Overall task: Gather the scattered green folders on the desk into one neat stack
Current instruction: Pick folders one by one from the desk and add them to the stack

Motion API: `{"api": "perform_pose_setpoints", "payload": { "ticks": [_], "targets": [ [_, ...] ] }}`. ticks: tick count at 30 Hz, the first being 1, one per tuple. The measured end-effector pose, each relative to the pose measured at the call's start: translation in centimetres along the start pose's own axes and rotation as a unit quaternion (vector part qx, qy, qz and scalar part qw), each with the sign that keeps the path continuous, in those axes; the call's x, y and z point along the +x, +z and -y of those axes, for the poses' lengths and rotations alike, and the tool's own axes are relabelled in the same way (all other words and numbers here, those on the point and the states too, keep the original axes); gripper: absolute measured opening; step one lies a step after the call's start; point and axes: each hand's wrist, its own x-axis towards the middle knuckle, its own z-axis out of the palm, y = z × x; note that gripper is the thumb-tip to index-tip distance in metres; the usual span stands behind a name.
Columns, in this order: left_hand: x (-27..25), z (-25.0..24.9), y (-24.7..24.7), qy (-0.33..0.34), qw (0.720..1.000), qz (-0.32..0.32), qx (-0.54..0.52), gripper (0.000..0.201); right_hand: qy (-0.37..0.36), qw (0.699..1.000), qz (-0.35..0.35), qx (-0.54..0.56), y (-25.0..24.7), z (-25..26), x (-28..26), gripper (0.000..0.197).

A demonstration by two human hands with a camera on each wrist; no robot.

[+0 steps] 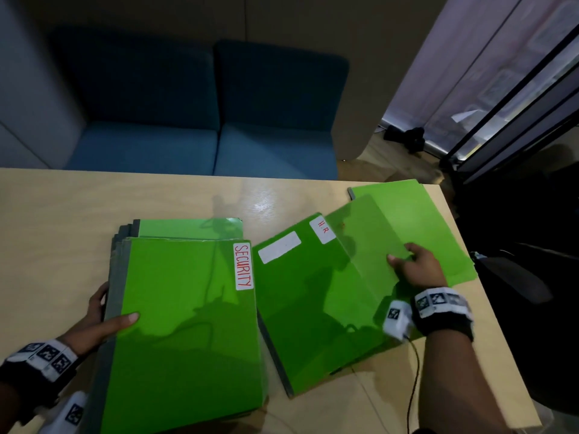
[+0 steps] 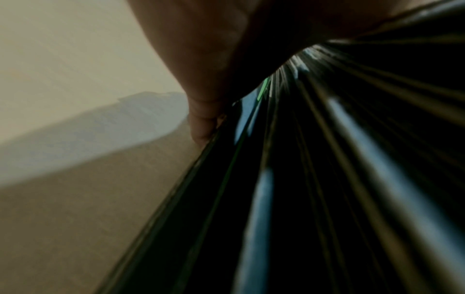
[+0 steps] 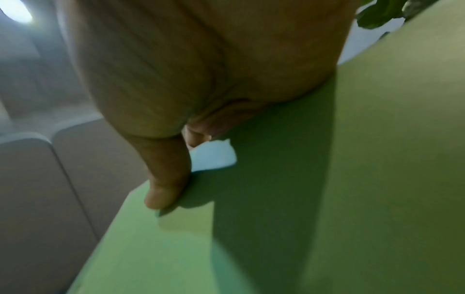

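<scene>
A stack of green folders [image 1: 188, 324] is lying on the near left part of the wooden desk [image 1: 62, 220], the top one labelled SECURITY. Its left edge is being gripped by the left hand [image 1: 100, 324]: the thumb [image 1: 125, 319] is being laid flat across the top cover while the fingers are being curled down around the grey spines. In the left wrist view the folder edges [image 2: 314, 179] are seen only as dark, blurred streaks, so how many are being held cannot be told.

Just right of the stack, a folder with a blank white label [image 1: 307, 308] is lying tilted on the desk. Overlapping it is a folder marked H.R [image 1: 360, 245], and another green folder [image 1: 432, 227] is lying beneath that one, toward the far right corner.

The right hand [image 1: 416, 267] is being reached forward over the H.R folder, wrist raised and palm turned down. Its cover is apparently being pinched, with the thumb [image 3: 166, 189] pressed on top and the fingers curled at its edge.

A blue sofa [image 1: 200, 120] is standing beyond the desk.
</scene>
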Motion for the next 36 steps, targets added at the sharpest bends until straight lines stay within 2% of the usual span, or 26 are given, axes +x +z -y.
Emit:
{"api": "perform_pose_setpoints", "payload": {
  "ticks": [1,3,4,6,8,10,12,13,15,18,20,21,23,25,28,29,33,36],
  "targets": [
    [-0.1,-0.1,-0.1,-0.005,1.000,-0.001,0.006,0.128,-0.031,0.999,-0.013,-0.002,-1.6,1.5,-0.4,0.059],
    [-0.3,-0.2,-0.1,-0.004,1.000,-0.008,-0.002,0.112,-0.099,0.992,-0.055,-0.054,-5.1,4.4,-1.0,0.052],
    [-0.2,-0.1,-0.2,-0.006,1.000,-0.003,0.004,0.117,-0.127,0.984,-0.086,-0.088,-6.8,5.7,-1.4,0.051],
    [-0.5,-0.4,-0.3,-0.015,0.999,0.009,0.034,0.151,-0.155,0.964,-0.158,-0.146,-9.9,8.1,-2.4,0.054],
    [-0.4,-0.2,-0.7,-0.017,0.999,0.009,0.027,0.163,-0.159,0.948,-0.234,-0.149,-12.2,9.3,-2.4,0.059],
    [-0.5,-0.4,-0.5,-0.024,0.999,0.017,0.019,0.152,-0.160,0.937,-0.296,-0.100,-13.6,9.6,-1.6,0.064],
    [-0.6,-0.3,-0.3,-0.020,1.000,0.010,0.013,0.127,-0.164,0.934,-0.314,-0.052,-13.6,9.6,-1.1,0.060],
    [-0.6,-0.3,-0.4,-0.019,1.000,0.010,0.020,0.127,-0.166,0.938,-0.300,-0.040,-12.7,9.8,-1.1,0.058],
    [-0.7,-0.5,-0.5,-0.027,0.999,0.019,0.040,0.147,-0.169,0.958,-0.225,-0.046,-9.3,9.8,-1.0,0.058],
    [-0.6,-0.4,-0.7,-0.016,0.999,0.018,0.042,0.161,-0.099,0.991,-0.043,-0.080,-1.4,7.1,-0.8,0.055],
    [-0.3,-0.1,-0.8,-0.010,0.999,0.021,0.041,0.165,-0.037,0.992,0.067,-0.099,3.7,3.8,-0.5,0.061],
    [-0.3,-0.1,-0.8,-0.010,0.999,0.022,0.043,0.166,-0.015,0.988,0.100,-0.113,5.8,2.2,-0.6,0.063],
    [-0.1,0.2,-1.1,-0.012,0.998,0.024,0.055,0.165,-0.010,0.981,0.118,-0.153,8.6,0.2,-1.0,0.065],
    [0.0,0.2,-1.2,-0.014,0.998,0.027,0.062,0.165,-0.004,0.980,0.103,-0.171,10.4,0.0,-1.3,0.071],
    [0.1,0.1,-1.1,-0.011,0.997,0.028,0.066,0.166,0.041,0.982,0.117,-0.144,11.7,1.5,-1.8,0.091],
    [0.1,0.2,-1.1,-0.012,0.998,0.027,0.064,0.165,0.060,0.984,0.115,-0.125,12.0,1.7,-1.8,0.092],
    [0.4,0.5,-1.6,-0.011,0.997,0.025,0.074,0.162,0.069,0.989,0.105,-0.076,11.8,2.3,-2.2,0.065],
    [0.6,0.7,-1.7,-0.007,0.996,0.024,0.085,0.168,0.033,0.994,0.087,-0.049,9.8,3.9,-3.3,0.064]
  ]
}}
